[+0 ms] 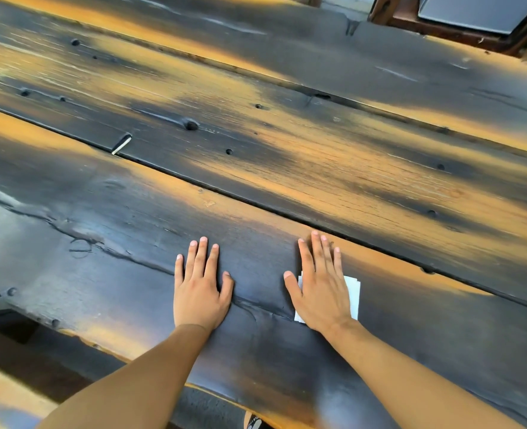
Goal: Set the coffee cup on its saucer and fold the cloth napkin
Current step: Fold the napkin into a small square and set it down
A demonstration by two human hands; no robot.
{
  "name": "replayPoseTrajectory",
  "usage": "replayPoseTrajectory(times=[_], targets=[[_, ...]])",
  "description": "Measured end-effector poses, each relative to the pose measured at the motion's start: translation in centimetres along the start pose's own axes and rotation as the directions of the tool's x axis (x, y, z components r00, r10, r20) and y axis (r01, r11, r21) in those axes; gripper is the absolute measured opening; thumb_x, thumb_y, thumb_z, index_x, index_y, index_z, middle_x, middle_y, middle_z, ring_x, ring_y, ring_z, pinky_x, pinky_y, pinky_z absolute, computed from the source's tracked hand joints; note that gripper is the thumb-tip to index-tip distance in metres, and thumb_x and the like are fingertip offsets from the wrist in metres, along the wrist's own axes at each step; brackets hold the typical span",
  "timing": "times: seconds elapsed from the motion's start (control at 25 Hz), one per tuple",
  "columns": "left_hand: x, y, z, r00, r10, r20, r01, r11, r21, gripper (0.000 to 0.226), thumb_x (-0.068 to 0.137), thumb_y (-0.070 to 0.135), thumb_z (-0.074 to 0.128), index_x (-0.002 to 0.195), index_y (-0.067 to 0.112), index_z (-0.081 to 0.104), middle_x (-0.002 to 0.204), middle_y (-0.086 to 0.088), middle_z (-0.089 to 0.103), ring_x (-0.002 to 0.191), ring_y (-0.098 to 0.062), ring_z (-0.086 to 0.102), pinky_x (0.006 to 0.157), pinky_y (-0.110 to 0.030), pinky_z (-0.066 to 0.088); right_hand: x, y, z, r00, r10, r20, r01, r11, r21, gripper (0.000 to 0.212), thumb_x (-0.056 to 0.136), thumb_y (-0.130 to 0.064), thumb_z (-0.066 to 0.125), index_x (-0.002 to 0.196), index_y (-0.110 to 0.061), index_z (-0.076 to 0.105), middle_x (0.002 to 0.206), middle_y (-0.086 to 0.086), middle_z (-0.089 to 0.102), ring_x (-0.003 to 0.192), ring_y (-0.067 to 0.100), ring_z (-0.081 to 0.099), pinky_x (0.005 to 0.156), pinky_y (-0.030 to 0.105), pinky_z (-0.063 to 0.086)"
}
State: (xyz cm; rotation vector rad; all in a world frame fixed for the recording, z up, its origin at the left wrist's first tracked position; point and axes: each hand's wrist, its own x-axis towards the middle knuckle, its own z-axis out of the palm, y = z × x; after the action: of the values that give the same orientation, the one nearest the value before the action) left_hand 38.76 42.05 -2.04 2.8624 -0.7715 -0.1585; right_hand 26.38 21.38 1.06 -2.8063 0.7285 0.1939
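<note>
A small white folded napkin (353, 294) lies on the dark wooden table (256, 150) near its front edge. My right hand (319, 284) rests flat on top of it, fingers spread, so only the napkin's right side and a strip by my thumb show. My left hand (202, 284) lies flat on the bare wood a little to the left, fingers apart, holding nothing. No coffee cup or saucer is in view.
The table is made of wide, rough planks with gaps, knots and holes. A small pale sliver (121, 144) sticks out of a plank gap at the left. A wooden frame holding a grey panel (472, 10) stands beyond the far right corner.
</note>
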Motion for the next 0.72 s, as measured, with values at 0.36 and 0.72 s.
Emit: replayPoseTrajectory(times=[0.36, 0.72], targets=[[0.0, 0.1, -0.1, 1.0, -0.011, 0.009, 0.011, 1.0, 0.014, 0.065, 0.095, 0.041, 0.035, 0.154, 0.014, 0.037, 0.166, -0.008, 0.027, 0.156, -0.026, 0.016, 0.125, -0.052, 0.014, -0.3, 3.9, 0.9, 1.0, 0.008, 0.0, -0.008, 0.994, -0.106, 0.07, 0.101, -0.055, 0.018, 0.158, -0.014, 0.025, 0.167, 0.01, 0.01, 0.156, 0.028, 0.006, 0.126, 0.049, 0.004], [-0.1, 0.6, -0.8, 0.999, -0.013, 0.046, 0.012, 1.0, 0.028, 0.066, 0.096, 0.042, 0.033, 0.155, 0.013, 0.036, 0.166, -0.009, 0.025, 0.156, -0.026, 0.015, 0.125, -0.052, 0.014, -0.2, 3.6, 0.3, 0.998, 0.044, 0.036, -0.041, 0.996, -0.076, 0.07, 0.098, -0.056, 0.026, 0.157, -0.019, 0.028, 0.167, 0.011, 0.015, 0.155, 0.031, 0.011, 0.125, 0.052, 0.012]])
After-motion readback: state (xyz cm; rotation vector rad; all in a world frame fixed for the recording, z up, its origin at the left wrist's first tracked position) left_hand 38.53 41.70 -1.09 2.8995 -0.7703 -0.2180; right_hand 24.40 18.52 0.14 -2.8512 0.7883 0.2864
